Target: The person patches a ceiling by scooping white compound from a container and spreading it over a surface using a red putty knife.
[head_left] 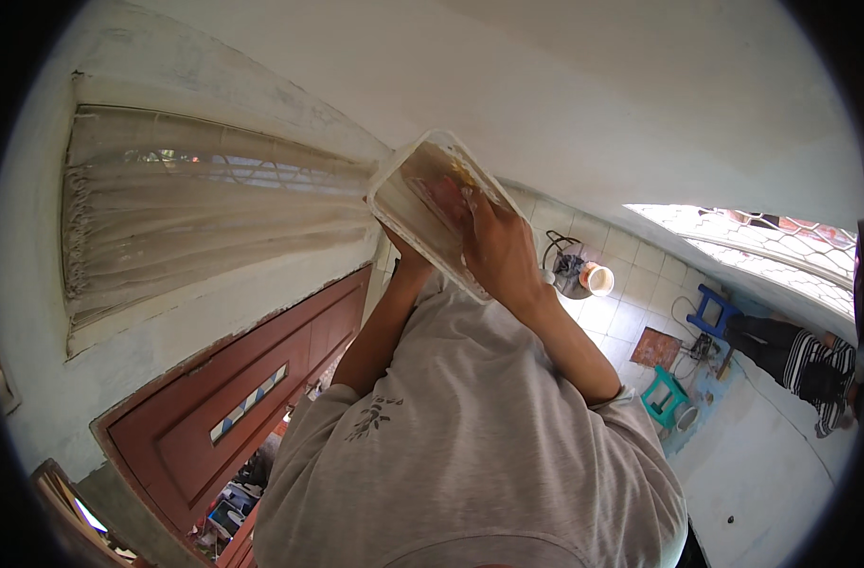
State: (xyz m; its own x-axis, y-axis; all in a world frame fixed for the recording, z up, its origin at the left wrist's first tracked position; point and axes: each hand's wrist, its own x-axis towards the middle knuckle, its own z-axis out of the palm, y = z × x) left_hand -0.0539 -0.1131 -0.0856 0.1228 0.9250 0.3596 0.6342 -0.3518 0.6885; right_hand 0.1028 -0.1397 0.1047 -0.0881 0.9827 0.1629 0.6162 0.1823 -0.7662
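Note:
A white rectangular plastic container (408,216) is held up in front of my chest, tilted, with its opening toward me. My left hand (408,254) grips it from beneath at its left side; most of those fingers are hidden behind it. My right hand (504,248) reaches over the right rim, its fingers bent down inside. By those fingertips lies something red and smeared (441,197), whose kind I cannot make out. Pale, whitish residue coats the container's inner walls, and a yellowish patch (462,172) shows near the far end.
Close ahead rises a pale wall (583,104). On the left are a curtained window (214,204) and a brown door (214,402). A white tub (596,279), a blue stool (711,310) and a green stool (663,396) stand on the floor at right, near a person in stripes (815,364).

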